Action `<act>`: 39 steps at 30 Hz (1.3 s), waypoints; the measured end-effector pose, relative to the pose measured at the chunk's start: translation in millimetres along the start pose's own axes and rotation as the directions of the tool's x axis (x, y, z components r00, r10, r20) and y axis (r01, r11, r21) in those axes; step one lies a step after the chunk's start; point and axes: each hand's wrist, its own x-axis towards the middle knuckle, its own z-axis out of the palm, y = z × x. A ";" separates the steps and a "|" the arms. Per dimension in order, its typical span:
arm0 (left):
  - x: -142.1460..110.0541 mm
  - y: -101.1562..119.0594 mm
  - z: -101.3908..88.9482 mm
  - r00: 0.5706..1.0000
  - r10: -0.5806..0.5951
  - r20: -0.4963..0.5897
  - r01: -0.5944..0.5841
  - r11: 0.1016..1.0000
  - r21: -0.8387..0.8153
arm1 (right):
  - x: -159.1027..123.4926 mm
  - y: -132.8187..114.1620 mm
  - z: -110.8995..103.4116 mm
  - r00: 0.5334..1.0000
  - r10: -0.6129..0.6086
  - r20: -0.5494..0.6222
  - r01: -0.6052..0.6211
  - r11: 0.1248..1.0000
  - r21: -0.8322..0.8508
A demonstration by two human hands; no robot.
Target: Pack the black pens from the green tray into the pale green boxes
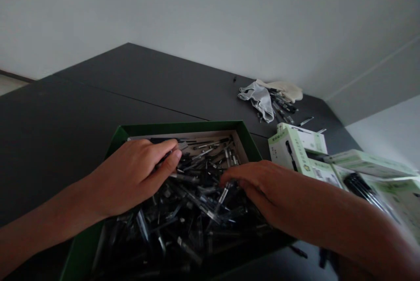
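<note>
A green open box (183, 125) holds a jumbled heap of pens (197, 202), black with clear barrels. Over its left side, my left hand (141, 169) is closed, with thumb and index finger together around pens whose clear ends (183, 146) stick out by the fingertips. My right hand (256, 180) reaches over the box's right side, fingers curled down into the heap. A clear pen (223, 194) slants out from beneath those fingers, which seem closed on it; their tips are partly hidden.
Green-and-white pen cartons (292, 152) stand to the right, one open with black pens (364, 191) in it. Farther back lie a grey cloth (260, 99), a cream cloth (285, 90) and loose pens (282, 106). The dark table (98, 93) meets a pale wall.
</note>
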 end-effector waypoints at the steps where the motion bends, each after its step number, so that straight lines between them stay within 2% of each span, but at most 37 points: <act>1: 0.4 0.7 -1.5 1.000 -0.013 0.001 0.013 0.999 -0.029 | -0.3 0.4 0.2 1.000 0.007 0.003 -0.007 1.000 0.001; 7: 1.8 3.7 -8.8 0.995 -0.095 -0.004 0.093 0.974 -0.207 | -0.9 1.6 0.0 1.000 0.009 -0.015 -0.009 1.000 -0.013; 12: 2.2 2.9 -9.4 0.994 -0.104 -0.028 0.092 0.957 -0.274 | -2.2 1.3 -2.6 1.000 0.000 -0.014 0.000 1.000 -0.005; 18: 1.2 2.9 -10.9 0.984 -0.144 -0.108 0.089 0.911 -0.402 | -5.6 2.0 -2.5 0.999 -0.025 -0.030 0.025 1.000 -0.007; 21: 1.2 3.5 -10.8 0.979 -0.143 -0.142 0.072 0.905 -0.419 | -8.5 0.5 -2.1 0.999 -0.024 -0.039 0.025 1.000 0.008; 27: 0.7 4.7 -9.9 0.984 -0.161 -0.078 0.111 0.892 -0.437 | -10.4 -3.2 -3.4 0.998 -0.024 -0.055 0.021 0.999 -0.043; 32: 0.5 6.7 -11.2 0.982 -0.171 -0.086 0.114 0.884 -0.453 | -23.5 -4.9 -2.0 0.982 -0.072 -0.176 0.054 0.993 -0.104; 34: 0.9 7.9 -11.3 0.979 -0.178 -0.098 0.113 0.876 -0.469 | -31.6 -7.7 3.1 0.984 -0.099 -0.150 0.088 0.993 -0.081; 37: 1.1 9.4 -10.7 0.976 -0.187 -0.115 0.108 0.865 -0.489 | -37.6 -16.4 13.8 0.988 -0.151 -0.040 0.149 0.988 -0.035; 39: 1.0 10.1 -10.3 0.977 -0.175 -0.119 0.095 0.864 -0.495 | -34.3 -25.3 20.1 0.987 -0.156 -0.035 0.154 0.986 -0.056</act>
